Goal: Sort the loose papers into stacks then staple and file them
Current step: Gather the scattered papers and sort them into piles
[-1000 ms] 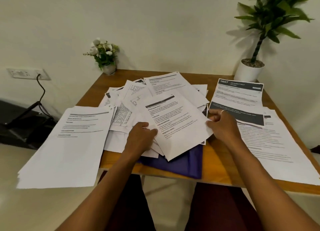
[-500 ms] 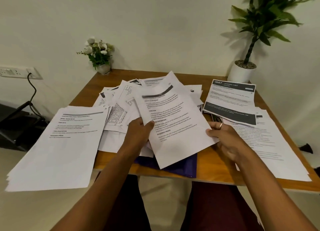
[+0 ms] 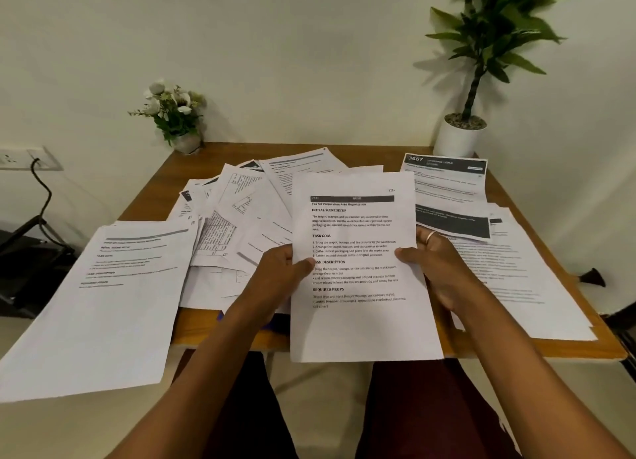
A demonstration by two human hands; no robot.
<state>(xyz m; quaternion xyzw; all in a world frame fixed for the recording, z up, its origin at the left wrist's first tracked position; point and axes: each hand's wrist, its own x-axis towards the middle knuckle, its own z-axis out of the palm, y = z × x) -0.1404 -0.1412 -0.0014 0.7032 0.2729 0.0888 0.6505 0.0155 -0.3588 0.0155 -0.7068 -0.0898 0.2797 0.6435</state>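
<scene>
I hold one printed sheet upright in front of me, above the table's near edge. My left hand pinches its left edge, thumb on the front. My right hand, with a ring on one finger, pinches its right edge. Behind the sheet a loose pile of papers is spread over the middle of the wooden table. A stack of papers hangs over the table's left edge. On the right lies another stack, and behind it a stack with dark header bars.
A small white flower pot stands at the table's back left corner, and a tall potted plant at the back right. A purple folder shows a sliver under the pile. A wall socket with a black cable is at the left.
Both hands lifted the sheet off the middle pile, turned it straight and brought it toward me. It now stands upright facing the camera.
</scene>
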